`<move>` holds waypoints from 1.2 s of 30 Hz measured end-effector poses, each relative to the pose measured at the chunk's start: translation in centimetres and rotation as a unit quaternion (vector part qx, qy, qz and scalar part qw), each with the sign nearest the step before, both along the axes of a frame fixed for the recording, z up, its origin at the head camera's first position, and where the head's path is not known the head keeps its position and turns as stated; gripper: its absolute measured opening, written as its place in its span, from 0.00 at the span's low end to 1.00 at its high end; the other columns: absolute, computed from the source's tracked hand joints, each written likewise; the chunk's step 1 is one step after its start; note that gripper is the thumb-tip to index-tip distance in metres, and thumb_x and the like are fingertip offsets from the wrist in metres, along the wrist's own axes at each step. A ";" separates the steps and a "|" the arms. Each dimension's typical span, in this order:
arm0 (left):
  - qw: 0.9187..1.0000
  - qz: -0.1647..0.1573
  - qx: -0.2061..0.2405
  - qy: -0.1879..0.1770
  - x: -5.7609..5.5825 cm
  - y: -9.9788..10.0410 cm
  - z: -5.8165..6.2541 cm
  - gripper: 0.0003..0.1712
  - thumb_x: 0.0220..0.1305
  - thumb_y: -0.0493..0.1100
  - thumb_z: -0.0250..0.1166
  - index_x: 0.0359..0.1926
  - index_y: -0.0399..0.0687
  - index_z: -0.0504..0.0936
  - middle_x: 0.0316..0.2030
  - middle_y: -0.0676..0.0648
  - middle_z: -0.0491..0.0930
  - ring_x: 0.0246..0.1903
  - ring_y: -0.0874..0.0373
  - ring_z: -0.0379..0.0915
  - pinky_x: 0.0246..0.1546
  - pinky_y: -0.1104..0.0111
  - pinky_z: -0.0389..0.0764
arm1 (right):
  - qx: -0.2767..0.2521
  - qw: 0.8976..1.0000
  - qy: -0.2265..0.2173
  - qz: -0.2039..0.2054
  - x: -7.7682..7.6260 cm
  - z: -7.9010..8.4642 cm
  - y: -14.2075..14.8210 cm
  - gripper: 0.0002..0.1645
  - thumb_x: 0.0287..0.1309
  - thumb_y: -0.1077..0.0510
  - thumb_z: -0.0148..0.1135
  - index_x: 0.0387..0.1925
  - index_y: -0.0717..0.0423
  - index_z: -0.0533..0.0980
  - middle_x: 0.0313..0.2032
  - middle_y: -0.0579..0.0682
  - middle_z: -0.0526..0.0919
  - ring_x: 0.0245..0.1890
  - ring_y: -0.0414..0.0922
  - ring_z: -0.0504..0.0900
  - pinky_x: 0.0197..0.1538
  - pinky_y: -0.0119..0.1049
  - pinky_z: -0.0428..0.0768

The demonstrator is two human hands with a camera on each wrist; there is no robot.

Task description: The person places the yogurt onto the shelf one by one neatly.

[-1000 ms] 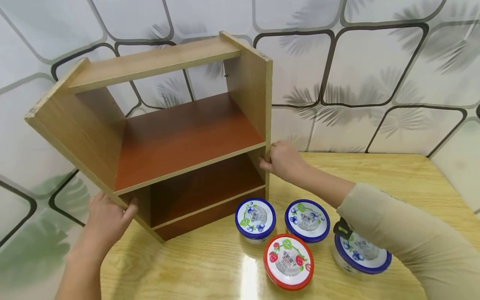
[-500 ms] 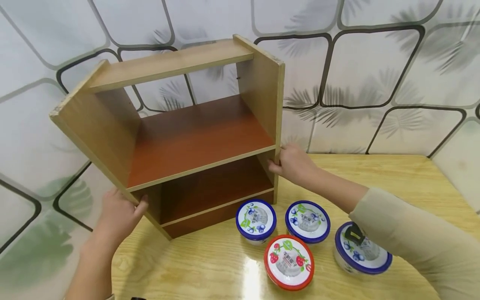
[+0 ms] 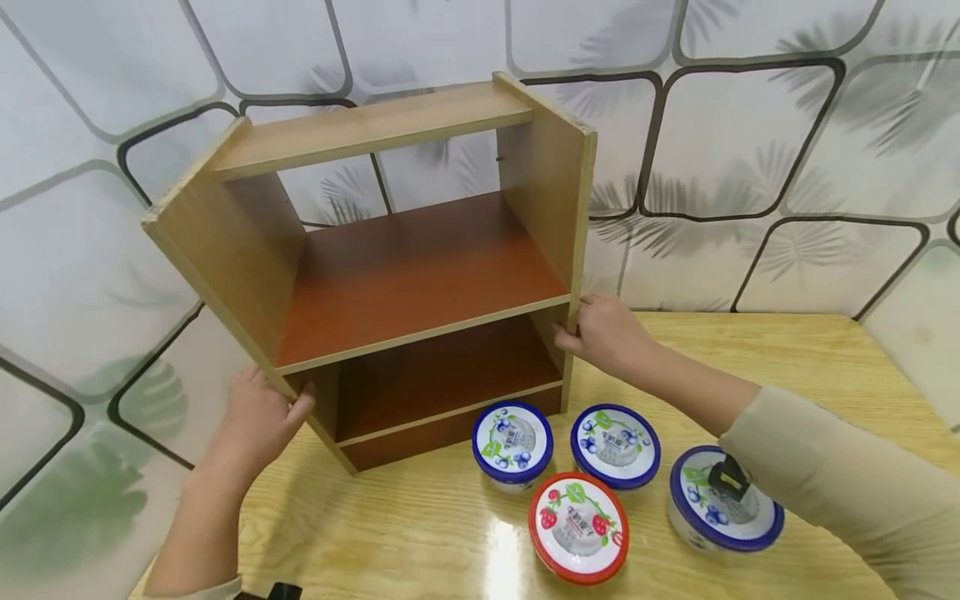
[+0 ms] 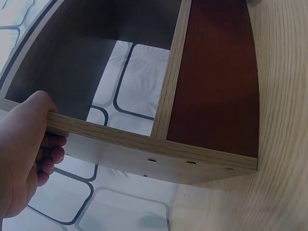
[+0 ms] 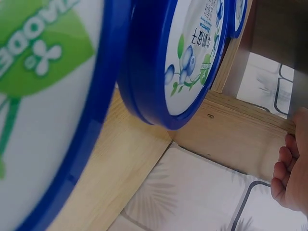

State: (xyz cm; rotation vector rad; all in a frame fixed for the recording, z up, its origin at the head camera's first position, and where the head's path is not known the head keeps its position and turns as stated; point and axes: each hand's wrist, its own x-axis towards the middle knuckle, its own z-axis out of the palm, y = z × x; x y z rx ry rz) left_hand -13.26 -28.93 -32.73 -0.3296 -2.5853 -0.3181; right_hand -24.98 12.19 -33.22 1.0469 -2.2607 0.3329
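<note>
A small wooden shelf unit (image 3: 427, 275) with reddish-brown boards stands on the table, turned at an angle. My left hand (image 3: 258, 421) grips the front edge of its left side panel, thumb inside and fingers behind, as the left wrist view shows at the hand (image 4: 24, 149). On the opposite panel, my right hand (image 3: 609, 335) holds the front edge near the middle board. In the right wrist view that hand (image 5: 294, 161) curls its fingers around the panel's outer face. Just right of the unit's foot sits a blue-lidded tub (image 3: 513, 442).
Beside it on the wooden table (image 3: 390, 533) stand a second blue-lidded tub (image 3: 616, 446), a red-lidded tub (image 3: 578, 528) and another blue-lidded tub (image 3: 720, 508) under the right forearm. A patterned wall covering (image 3: 720, 142) rises behind the unit.
Both hands have shifted the shelf unit to the right along the table, keeping their hold on its side panels. It now overlaps the view closer to the tubs, which stay in place.
</note>
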 end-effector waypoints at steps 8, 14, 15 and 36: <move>1.000 -0.015 0.006 0.007 -0.6 0.4 0.1 0.07 0.54 0.39 0.56 0.29 0.38 0.77 0.30 0.38 0.76 0.36 0.41 0.67 0.33 0.52 0.62 | 0.015 1.000 0.017 -0.001 0.5 0.2 0.7 0.21 0.46 0.58 0.65 0.05 0.56 0.69 0.11 0.49 0.70 0.16 0.48 0.69 0.22 0.39 0.66; 0.999 -0.038 -0.008 0.024 -1.4 0.9 0.0 0.09 0.52 0.38 0.58 0.31 0.36 0.79 0.30 0.38 0.79 0.37 0.41 0.70 0.35 0.51 0.67 | 0.023 1.000 0.013 -0.013 0.9 0.3 1.5 0.19 0.45 0.59 0.66 0.07 0.57 0.69 0.11 0.50 0.70 0.19 0.49 0.71 0.22 0.39 0.68; 0.999 -0.040 -0.009 0.025 -1.5 1.0 0.0 0.10 0.52 0.38 0.58 0.33 0.35 0.79 0.31 0.38 0.79 0.37 0.40 0.70 0.35 0.51 0.68 | 0.025 1.000 0.014 -0.013 0.9 0.4 1.6 0.19 0.45 0.59 0.66 0.06 0.56 0.69 0.11 0.50 0.70 0.19 0.49 0.72 0.22 0.39 0.68; 0.998 -0.059 0.006 -0.011 -3.4 3.3 0.1 0.22 0.54 0.39 0.58 0.50 0.34 0.74 0.46 0.35 0.76 0.50 0.40 0.66 0.46 0.49 0.65 | 0.034 0.999 0.036 -0.006 2.1 0.7 5.1 0.21 0.43 0.58 0.62 0.05 0.53 0.64 0.06 0.45 0.64 0.15 0.46 0.67 0.22 0.38 0.65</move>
